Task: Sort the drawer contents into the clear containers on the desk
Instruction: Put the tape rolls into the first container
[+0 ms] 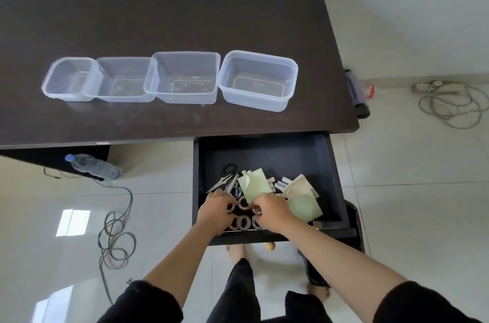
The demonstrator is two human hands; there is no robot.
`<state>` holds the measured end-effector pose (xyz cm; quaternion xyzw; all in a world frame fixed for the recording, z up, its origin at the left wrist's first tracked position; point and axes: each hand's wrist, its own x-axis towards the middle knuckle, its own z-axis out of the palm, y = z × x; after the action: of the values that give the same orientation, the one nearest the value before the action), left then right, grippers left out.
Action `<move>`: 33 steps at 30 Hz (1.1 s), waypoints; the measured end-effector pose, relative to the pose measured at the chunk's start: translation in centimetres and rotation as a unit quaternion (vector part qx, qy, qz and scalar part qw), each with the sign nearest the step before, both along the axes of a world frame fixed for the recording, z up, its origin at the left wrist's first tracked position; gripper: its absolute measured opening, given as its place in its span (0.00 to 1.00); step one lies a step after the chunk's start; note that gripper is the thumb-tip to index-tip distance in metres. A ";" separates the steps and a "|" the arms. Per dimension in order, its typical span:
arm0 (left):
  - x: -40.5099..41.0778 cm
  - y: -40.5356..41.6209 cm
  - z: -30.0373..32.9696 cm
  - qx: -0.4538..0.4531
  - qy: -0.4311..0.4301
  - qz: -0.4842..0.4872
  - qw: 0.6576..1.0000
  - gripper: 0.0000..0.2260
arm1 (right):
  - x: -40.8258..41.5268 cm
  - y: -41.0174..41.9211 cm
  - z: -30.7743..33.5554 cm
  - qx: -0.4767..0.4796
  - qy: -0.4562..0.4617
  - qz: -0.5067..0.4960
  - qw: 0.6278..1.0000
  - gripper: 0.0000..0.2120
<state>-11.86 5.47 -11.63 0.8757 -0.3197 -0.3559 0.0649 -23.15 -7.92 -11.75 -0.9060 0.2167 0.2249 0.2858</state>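
Note:
The dark drawer (pixel 328 164) is pulled out below the desk edge. It holds scissors (pixel 225 177), pale green sticky-note pads (pixel 255 185), white batteries (pixel 281 183) and several small tape rolls (pixel 244 222) at the front. My left hand (pixel 215 210) and my right hand (pixel 272 213) are both down among the tape rolls, fingers curled on rolls. On the dark desk (pixel 185 18) stand several clear containers in a row, leftmost (pixel 53 76), rightmost (pixel 289 68); all look empty.
A water bottle (pixel 92 166) lies under the desk at left. Cables (pixel 116 238) coil on the tiled floor at left, and a power strip with cord (pixel 447 103) lies at right. A black bin (pixel 354 219) stands beside the drawer. My feet are below the drawer.

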 end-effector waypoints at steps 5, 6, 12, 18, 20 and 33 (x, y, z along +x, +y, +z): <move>1.1 0.0 -0.9 0.014 -0.031 -0.070 0.997 0.22 | 0.5 0.3 -0.8 -0.078 0.046 0.029 0.995 0.09; 1.2 0.0 -1.1 0.009 -0.032 -0.074 0.997 0.22 | 0.5 0.3 -1.0 -0.086 0.047 0.030 0.995 0.10; 1.9 -0.6 -1.7 -0.018 -0.032 -0.084 0.996 0.22 | 0.8 0.2 -1.3 -0.122 0.073 0.077 0.987 0.11; 3.2 -1.8 -2.0 0.008 -0.025 -0.104 0.994 0.24 | 0.9 0.2 -1.8 -0.153 0.089 0.091 0.980 0.11; 3.6 -2.2 -2.2 0.016 -0.026 -0.121 0.992 0.23 | 0.9 0.2 -1.9 -0.158 0.090 0.091 0.979 0.11; 3.9 -3.1 -2.6 0.017 -0.018 -0.120 0.992 0.17 | 0.1 -0.2 -1.2 -0.071 0.014 0.011 0.997 0.10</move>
<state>-7.96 2.39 -14.24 0.8385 -0.4174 -0.3503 0.0011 -23.06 -8.15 -12.96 -0.9232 0.2259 0.2245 0.2153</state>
